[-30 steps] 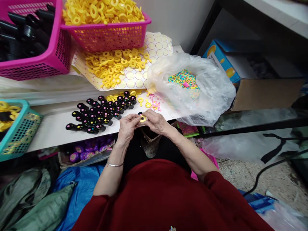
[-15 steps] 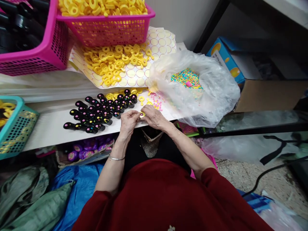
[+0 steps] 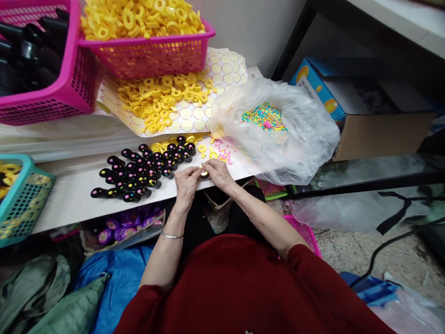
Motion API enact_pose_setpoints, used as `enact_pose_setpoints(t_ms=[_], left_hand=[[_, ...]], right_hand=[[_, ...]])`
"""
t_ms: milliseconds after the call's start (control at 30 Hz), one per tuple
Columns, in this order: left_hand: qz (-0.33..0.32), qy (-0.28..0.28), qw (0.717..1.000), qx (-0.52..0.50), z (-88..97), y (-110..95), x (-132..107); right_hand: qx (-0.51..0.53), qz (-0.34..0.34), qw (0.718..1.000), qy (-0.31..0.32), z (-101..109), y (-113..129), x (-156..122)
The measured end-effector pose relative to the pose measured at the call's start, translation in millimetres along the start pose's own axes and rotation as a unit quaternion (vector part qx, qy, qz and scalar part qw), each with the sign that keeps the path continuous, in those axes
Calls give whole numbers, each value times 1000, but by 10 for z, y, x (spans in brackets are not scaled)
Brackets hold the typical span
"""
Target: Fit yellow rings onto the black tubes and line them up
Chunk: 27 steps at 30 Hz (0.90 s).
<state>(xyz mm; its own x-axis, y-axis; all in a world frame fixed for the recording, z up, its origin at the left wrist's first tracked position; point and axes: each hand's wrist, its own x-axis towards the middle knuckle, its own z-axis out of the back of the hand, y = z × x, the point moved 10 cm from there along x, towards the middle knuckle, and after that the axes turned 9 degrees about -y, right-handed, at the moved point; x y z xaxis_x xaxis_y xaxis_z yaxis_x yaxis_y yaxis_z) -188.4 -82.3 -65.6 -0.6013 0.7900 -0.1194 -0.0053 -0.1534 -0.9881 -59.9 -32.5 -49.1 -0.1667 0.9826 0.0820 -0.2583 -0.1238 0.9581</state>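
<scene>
Currently blk/yellow pc [image 3: 204, 175] is at ctr of frame, by front edge of table [image 3: 73, 204], between L hand [image 3: 187, 183] & R hand [image 3: 219, 175]. Both hands nearly closed: L thumb + fingertips pinched on its left side, R fingertips pinched on its upper right. Exact finger contact partly hidden.

Just above: loose yellow rings [image 3: 202, 151] + scattered pink beads [image 3: 223, 150]. Left of ctr: cluster of blk tubes [image 3: 139, 169] w/ colored dots on tops, on table.

Upper ctr-left: pile of yellow rings [image 3: 153, 99] on white sticker sheet [image 3: 194, 121] w/ circles; above it pink basket [image 3: 153, 58] heaped w/ yellow rings. Upper left corner: 2nd pink basket [image 3: 78, 74] w/ blk parts. Left edge: teal basket [image 3: 38, 197].

Right of ctr: clear plastic bag [image 3: 308, 134] w/ multicolor beads [image 3: 262, 115]. Right side: open cardboard box [image 3: 382, 134].
</scene>
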Motion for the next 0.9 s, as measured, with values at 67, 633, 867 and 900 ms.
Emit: enact_pose_setpoints(t_ms=[67,633,867,900], left_hand=[[6,-2,1000,-13,-14,-4,-25],[40,23,999,-9,-89,214,95],[44,-12,995,-92,43,235,-27],[40,2,994,-97,39,249,-53]], right_hand=[[9,-27,1000,-9,-15,-40,4],[100,-178,979,-27,-102,-282,-175],[97,-145,982,-69,-25,-244,-212],[97,-145,982,-78,-13,-262,-217]])
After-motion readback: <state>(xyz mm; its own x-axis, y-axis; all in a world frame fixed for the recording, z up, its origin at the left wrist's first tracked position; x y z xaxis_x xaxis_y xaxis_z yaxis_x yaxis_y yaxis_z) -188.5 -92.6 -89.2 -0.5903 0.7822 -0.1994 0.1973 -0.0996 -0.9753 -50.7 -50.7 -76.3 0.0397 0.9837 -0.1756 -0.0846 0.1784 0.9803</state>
